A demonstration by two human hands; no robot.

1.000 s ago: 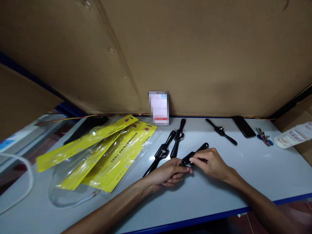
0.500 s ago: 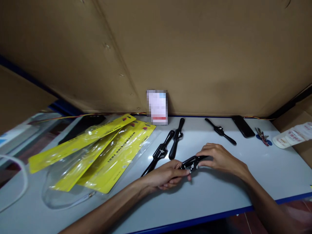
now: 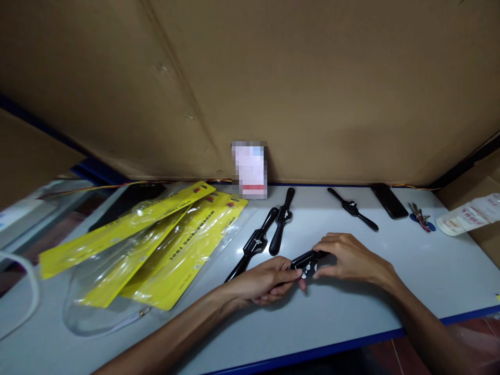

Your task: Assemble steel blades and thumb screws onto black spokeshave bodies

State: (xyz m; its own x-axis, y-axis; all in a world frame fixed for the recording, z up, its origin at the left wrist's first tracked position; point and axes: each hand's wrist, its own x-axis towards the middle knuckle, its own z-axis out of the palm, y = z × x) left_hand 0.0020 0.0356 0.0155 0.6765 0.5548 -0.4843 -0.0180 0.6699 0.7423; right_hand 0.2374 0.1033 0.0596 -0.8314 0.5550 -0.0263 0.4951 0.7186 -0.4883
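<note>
A black spokeshave (image 3: 304, 263) with silver fittings is held a little above the table, tilted up to the right. My left hand (image 3: 273, 281) is wrapped round its left handle, the thumb pressed against the body. My right hand (image 3: 344, 255) is closed on the other handle, which its fingers partly cover. Just beyond my left hand lie two more black spokeshaves, a nearer spokeshave (image 3: 255, 242) and a farther spokeshave (image 3: 282, 224), side by side. Behind my right hand, another spokeshave (image 3: 352, 208) lies on the table by itself.
Yellow cards in clear plastic sleeves (image 3: 183, 245) are heaped at left. A lit, blurred-out phone-like screen (image 3: 251, 169) leans against the cardboard wall (image 3: 312, 94). At right are a dark phone (image 3: 389, 201), keys (image 3: 420, 217) and a white bottle (image 3: 469, 214). The table has a blue edge (image 3: 336, 349).
Both hands keep hold of the spokeshave. My right hand's fingers have shifted slightly left and down along it. The whole view has moved slightly.
</note>
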